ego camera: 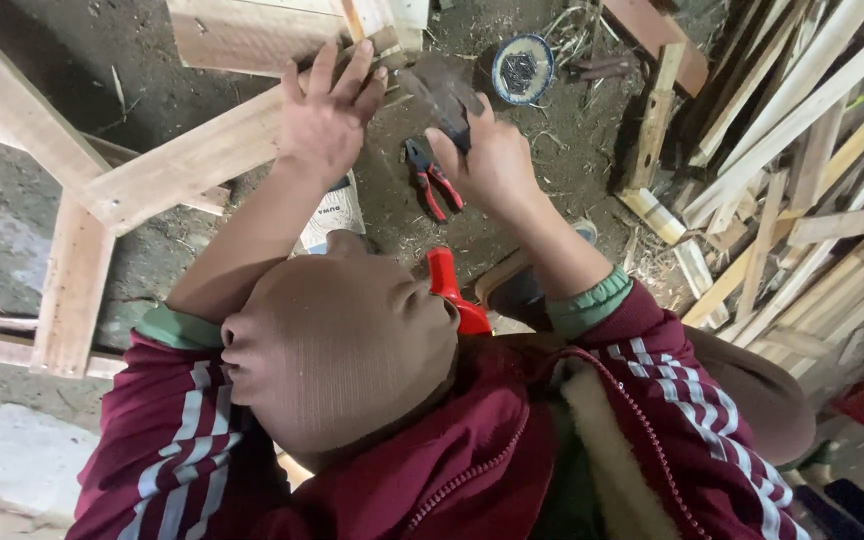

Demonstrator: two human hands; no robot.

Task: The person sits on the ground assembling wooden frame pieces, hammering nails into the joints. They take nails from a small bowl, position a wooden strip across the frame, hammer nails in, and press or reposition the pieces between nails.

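Fingers (337, 75) of our left hand (324, 125): spread and pressed flat on the pale wooden rail (202, 155) of a frame, holding it down. Fingers of our right hand (492, 160): curled tight around the handle of a hammer (442, 95), its dark head blurred just above the rail's end, between the two hands.

Hammer: we judge it head-heavy and rigid; best gripped low on the handle, as now. Rail: stiff, light softwood, rough-sawn, likely to shift unless braced near the joint.

Below the right fingers, on the dirt floor (72, 60): red-handled pliers (432, 178). Beyond them: a round tin of nails (523, 68). Right of the right hand: a loose heap of wooden slats (802, 200). Nearer our body: a red plastic handle (449, 288), its tool hidden.
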